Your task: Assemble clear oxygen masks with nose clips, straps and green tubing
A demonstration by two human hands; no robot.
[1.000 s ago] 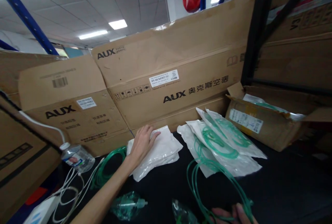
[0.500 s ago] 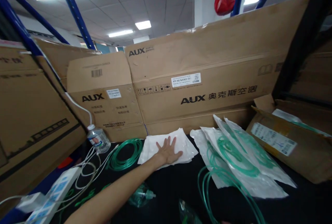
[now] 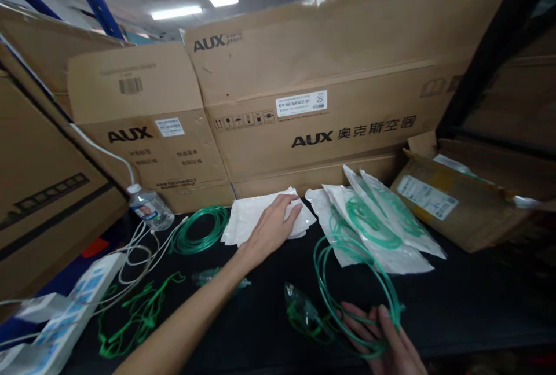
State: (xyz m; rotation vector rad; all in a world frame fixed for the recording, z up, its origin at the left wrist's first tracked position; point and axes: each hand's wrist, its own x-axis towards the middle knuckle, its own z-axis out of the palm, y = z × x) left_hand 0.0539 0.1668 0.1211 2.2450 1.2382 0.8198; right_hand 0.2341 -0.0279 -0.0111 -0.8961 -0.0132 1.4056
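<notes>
"Where is the coil of green tubing [image 3: 390, 293]?"

"In the right hand [image 3: 388, 337], held between thumb and curled fingers, its loops rising beyond the fingertips."

"And the left hand [image 3: 273, 225]?"

"Half open, thumb spread from loosely bent fingers, resting on white packets [image 3: 247, 212]."

"Farther out?"

"A clear mask [image 3: 299, 304] lies just left of the right fingers; beyond them, bagged tubing [image 3: 369, 230] leans near an open carton [image 3: 473, 224]."

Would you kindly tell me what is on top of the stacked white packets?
The left hand lies across the white packets, hiding part of the top one; the lower packets are mostly covered.
</notes>
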